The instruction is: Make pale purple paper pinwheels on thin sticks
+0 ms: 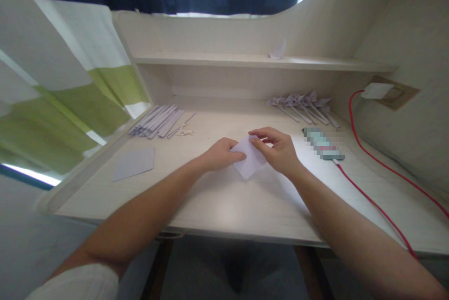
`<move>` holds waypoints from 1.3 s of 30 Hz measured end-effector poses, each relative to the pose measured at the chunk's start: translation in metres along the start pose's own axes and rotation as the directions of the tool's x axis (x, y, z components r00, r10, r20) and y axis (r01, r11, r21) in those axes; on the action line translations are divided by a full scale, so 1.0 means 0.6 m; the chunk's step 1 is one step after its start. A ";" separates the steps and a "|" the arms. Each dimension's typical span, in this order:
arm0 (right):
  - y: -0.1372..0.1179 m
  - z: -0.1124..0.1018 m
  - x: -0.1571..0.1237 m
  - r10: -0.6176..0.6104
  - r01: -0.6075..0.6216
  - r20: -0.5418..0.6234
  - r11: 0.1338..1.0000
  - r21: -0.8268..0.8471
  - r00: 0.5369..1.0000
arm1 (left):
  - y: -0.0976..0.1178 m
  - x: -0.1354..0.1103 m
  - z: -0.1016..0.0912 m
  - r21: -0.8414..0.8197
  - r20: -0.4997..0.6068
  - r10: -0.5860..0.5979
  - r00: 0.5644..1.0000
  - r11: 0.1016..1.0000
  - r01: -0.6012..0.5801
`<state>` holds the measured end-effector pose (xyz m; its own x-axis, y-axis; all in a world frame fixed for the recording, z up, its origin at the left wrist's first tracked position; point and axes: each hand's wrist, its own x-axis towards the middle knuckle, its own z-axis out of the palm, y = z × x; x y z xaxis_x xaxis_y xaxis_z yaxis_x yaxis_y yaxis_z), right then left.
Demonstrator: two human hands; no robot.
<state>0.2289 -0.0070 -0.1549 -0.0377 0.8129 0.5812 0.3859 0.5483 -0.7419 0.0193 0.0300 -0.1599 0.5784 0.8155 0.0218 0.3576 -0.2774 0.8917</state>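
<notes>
A small pale lilac paper square (pixel 249 162) lies cornerwise on the desk (pixel 224 206) in the middle. My left hand (pixel 221 153) has its fingers curled onto the paper's left corner. My right hand (pixel 275 148) pinches the paper's upper right edge, fingers pressed together over a fold. Both hands rest on the desk top.
A flat paper sheet (pixel 134 163) lies at the left. Several rolled paper sticks (pixel 157 121) sit at the back left, with small scraps (pixel 184 131) beside them. Folded paper pinwheels on sticks (pixel 303 106) lie at the back right. A phone (pixel 322 144) on a red cable (pixel 372 199) lies at the right.
</notes>
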 end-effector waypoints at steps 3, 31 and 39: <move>-0.003 0.000 0.001 0.027 -0.027 0.009 1.000 0.014 1.000 | 0.002 0.000 0.000 -0.008 -0.009 0.028 1.000 1.000 -0.028; -0.004 0.000 0.004 0.036 -0.035 0.028 0.999 -0.022 0.999 | 0.008 0.000 0.002 -0.109 -0.051 0.145 0.988 0.983 -0.149; -0.003 -0.005 0.001 -0.030 0.036 0.083 0.997 -0.065 0.996 | 0.004 0.004 0.004 -0.297 -0.071 0.120 0.990 0.945 -0.136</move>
<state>0.2309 -0.0081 -0.1524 -0.1261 0.8095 0.5735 0.4434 0.5631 -0.6973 0.0232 0.0303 -0.1587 0.5637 0.8102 0.1606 0.0413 -0.2219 0.9742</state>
